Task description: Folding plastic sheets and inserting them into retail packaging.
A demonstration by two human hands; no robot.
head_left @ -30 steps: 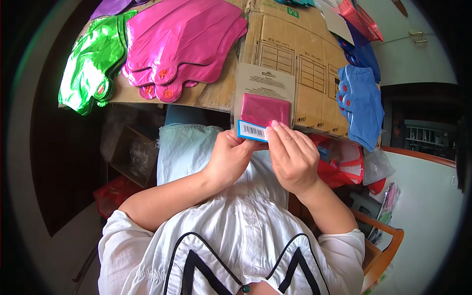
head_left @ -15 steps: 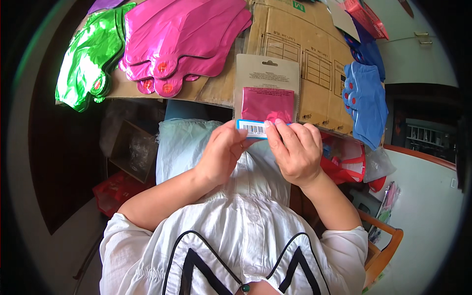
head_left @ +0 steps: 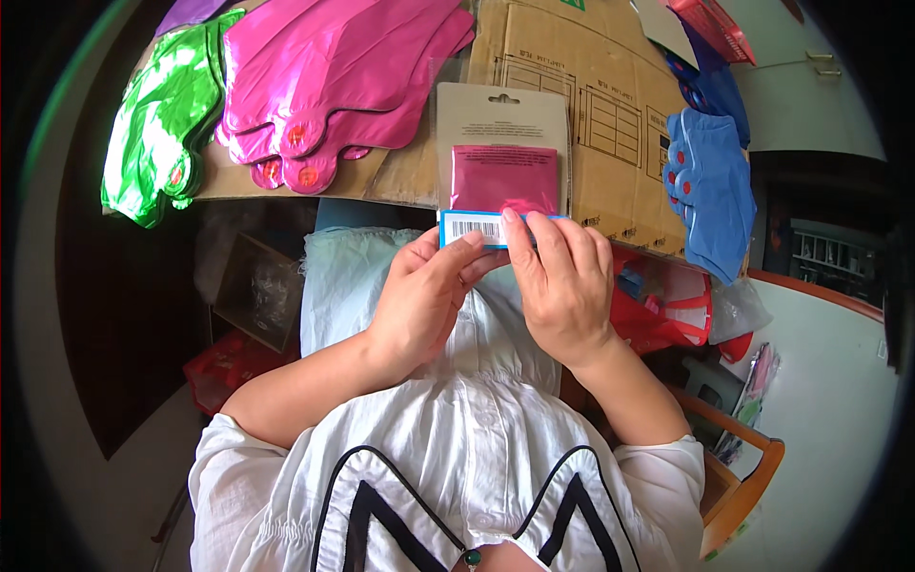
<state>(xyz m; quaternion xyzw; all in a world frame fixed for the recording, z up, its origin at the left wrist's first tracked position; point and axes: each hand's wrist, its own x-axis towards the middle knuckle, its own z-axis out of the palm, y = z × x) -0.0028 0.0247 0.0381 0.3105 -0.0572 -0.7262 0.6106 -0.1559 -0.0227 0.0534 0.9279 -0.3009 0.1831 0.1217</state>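
Observation:
A flat hang-hole package [head_left: 502, 122] with a beige card and a folded pink foil sheet [head_left: 505, 179] inside clear film lies against the table's near edge. Along its lower end runs a blue-edged white barcode label [head_left: 472, 229]. My left hand [head_left: 419, 291] grips the lower left corner, thumb on the label and fingers underneath. My right hand [head_left: 564, 286] is closed on the lower right part, fingertips on top over the label's right end; its thumb is hidden.
Shiny pink foil balloons [head_left: 329, 76] and green foil balloons [head_left: 157, 124] lie flat at the left of the cardboard-covered table [head_left: 548, 38]. Blue foil pieces [head_left: 710, 191] hang over the right edge. Below are an open carton [head_left: 253, 296], a red bag [head_left: 658, 305] and a wooden chair [head_left: 753, 486].
The view has shifted slightly. My left thumb has moved onto the label near its barcode, and the package sits a little higher and further left in view, still in both hands.

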